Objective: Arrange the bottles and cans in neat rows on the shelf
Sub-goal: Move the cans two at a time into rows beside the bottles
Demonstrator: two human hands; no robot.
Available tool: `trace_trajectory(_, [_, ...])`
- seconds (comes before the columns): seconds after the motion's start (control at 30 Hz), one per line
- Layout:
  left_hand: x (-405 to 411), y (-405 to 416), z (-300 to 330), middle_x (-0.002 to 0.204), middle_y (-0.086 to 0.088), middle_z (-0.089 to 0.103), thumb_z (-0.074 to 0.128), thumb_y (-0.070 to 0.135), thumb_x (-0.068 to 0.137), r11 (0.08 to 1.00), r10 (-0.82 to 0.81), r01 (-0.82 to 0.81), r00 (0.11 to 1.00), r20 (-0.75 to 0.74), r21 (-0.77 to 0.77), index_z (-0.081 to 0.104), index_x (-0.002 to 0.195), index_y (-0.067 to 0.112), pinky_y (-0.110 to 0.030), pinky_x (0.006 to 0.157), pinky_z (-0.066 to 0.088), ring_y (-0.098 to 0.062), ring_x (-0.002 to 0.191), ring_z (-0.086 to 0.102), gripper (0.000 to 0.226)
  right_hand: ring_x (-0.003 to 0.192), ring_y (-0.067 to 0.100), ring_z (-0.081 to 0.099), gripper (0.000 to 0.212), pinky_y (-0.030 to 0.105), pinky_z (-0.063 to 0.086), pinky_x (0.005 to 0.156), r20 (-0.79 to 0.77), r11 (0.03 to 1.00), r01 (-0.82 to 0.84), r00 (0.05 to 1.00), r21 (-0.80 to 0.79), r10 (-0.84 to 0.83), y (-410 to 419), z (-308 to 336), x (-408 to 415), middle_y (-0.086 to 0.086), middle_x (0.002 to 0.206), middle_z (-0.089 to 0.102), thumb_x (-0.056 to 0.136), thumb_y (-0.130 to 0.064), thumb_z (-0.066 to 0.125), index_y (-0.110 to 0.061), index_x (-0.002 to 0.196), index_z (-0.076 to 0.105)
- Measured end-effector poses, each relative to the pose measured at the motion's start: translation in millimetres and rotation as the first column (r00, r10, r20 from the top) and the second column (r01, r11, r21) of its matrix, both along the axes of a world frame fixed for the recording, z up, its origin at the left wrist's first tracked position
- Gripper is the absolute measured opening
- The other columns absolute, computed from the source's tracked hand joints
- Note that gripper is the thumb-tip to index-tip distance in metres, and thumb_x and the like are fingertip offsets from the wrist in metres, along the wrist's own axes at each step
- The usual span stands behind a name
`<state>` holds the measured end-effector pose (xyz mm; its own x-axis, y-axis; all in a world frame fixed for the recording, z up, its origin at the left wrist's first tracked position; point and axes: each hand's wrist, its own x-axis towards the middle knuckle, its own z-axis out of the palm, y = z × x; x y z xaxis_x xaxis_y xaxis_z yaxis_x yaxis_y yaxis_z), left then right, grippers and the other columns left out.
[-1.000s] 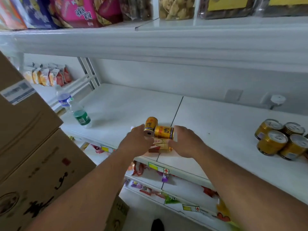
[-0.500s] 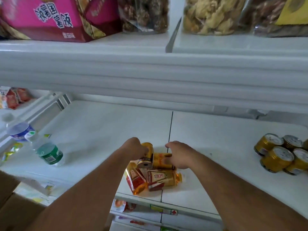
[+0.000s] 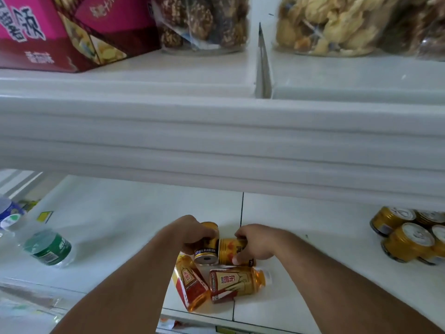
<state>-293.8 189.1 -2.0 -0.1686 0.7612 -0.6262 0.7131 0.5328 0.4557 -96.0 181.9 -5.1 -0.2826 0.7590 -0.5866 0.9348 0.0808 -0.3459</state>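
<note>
1. Shelf: a white board with a dark seam running front to back near its middle. This seam serves as the landmark for the entries below.
2. Left hand: just left of the seam, fingers closed around a gold can that is tilted so its base faces the camera.
3. Right hand: just right of the seam, fingers closed around a second gold can lying on its side. The two cans touch each other.
4. Two amber bottles: lying flat on the shelf in front of the held cans, straddling the seam near the front edge. The left one points toward the front edge; the right one lies crosswise with its cap to the right.
5. Group of gold cans: well right of the seam, packed together, silver tops visible.
6. Green-labelled water bottle: well left of the seam. A blue-labelled bottle lies farther left.
7. Upper shelf: above the seam, carrying a pink box and clear snack bags.
</note>
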Motion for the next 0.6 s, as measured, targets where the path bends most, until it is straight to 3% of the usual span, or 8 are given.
trace_trajectory(0.1, [1.3,-0.1,-1.1,0.091,-0.017,0.072,0.083,0.043,0.073,0.999,0.036,-0.036,0.998,0.056,-0.006,0.063,0.101,0.002,-0.04,0.069,0.063,-0.028,0.071,0.075,0.054,0.113,0.019,0.058,0.075,0.04,0.047,0.098,-0.034,1.0,0.0,0.999,-0.01,0.0,0.7,-3.6,3.2,-0.004,0.131,0.06,0.077,-0.051,0.08,-0.026,0.141,0.051])
trace_trajectory(0.23, [-1.2,-6.0,-3.9,0.089,-0.014,0.072,0.083,0.043,0.071,0.994,0.104,-0.108,0.988,0.112,0.027,0.063,0.1,0.003,-0.032,0.06,0.062,-0.023,0.069,0.074,0.054,0.102,0.016,0.059,0.065,0.038,0.051,0.093,-0.092,1.0,0.02,0.996,0.009,-0.019,-0.9,-8.7,6.2,-0.005,0.117,0.061,0.074,-0.049,0.082,-0.027,0.13,0.057])
trace_trajectory(0.4, [-7.0,-4.5,3.4,0.092,-0.01,0.074,0.083,0.04,0.072,0.96,0.149,-0.203,0.953,0.262,0.194,0.068,0.094,0.01,-0.04,0.08,0.061,-0.02,0.084,0.072,0.041,0.098,0.014,0.058,0.063,0.035,0.051,0.088,-0.225,0.984,0.169,0.962,0.052,-0.153,-2.4,-4.9,20.3,-0.005,0.115,0.059,0.076,-0.047,0.082,-0.026,0.128,0.053])
trace_trajectory(0.5, [-7.1,-4.8,18.3,0.091,-0.006,0.073,0.084,0.038,0.073,0.927,0.126,-0.228,0.937,0.326,0.297,0.069,0.089,0.018,-0.044,0.088,0.058,-0.021,0.089,0.071,0.03,0.102,0.015,0.059,0.064,0.037,0.051,0.091,-0.4,0.947,0.32,0.873,0.038,-0.279,-0.3,2.2,30.8,-0.004,0.115,0.06,0.076,-0.048,0.081,-0.023,0.127,0.054])
trace_trajectory(0.6, [-3.9,-9.1,33.7,0.093,-0.004,0.074,0.084,0.035,0.073,0.898,0.085,-0.247,0.909,0.407,0.364,0.068,0.087,0.026,-0.046,0.09,0.057,-0.023,0.093,0.071,0.023,0.105,0.018,0.063,0.058,0.041,0.048,0.099,-0.579,0.887,0.46,0.713,-0.039,-0.395,-3.2,10.9,38.2,-0.001,0.116,0.066,0.079,-0.047,0.081,-0.019,0.124,0.059])
